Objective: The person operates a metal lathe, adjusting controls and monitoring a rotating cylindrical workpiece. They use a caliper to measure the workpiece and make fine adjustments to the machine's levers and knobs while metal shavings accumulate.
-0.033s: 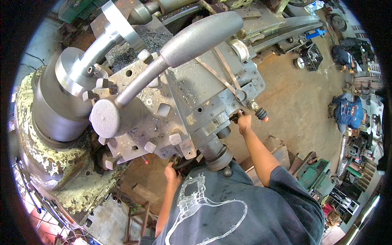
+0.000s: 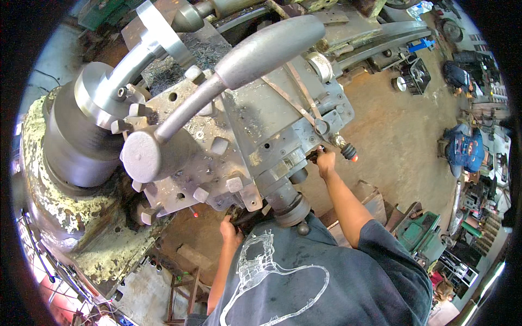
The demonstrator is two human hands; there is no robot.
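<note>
I am at a metal lathe. Its chuck (image 2: 81, 141) at the left looks smeared, as if turning, around a shiny flanged steel workpiece (image 2: 111, 89). In front of it sits the square tool post (image 2: 187, 163), with its large clamping lever (image 2: 261, 54) sticking out to the upper right. My right hand (image 2: 325, 164) is closed around a dark control handle (image 2: 312, 156) at the right of the carriage. Lower down, my left hand (image 2: 229, 232) is closed on a dark handle (image 2: 247, 218), partly hidden beneath the carriage and beside my shirt.
A cross-slide dial with a ball-ended crank (image 2: 303, 228) stands close to my chest. A red-tipped lever (image 2: 349, 152) projects beside my right hand. Metal chips (image 2: 209, 49) lie behind the tool post. Another person (image 2: 462, 149) is bent over at the far right, near cluttered benches.
</note>
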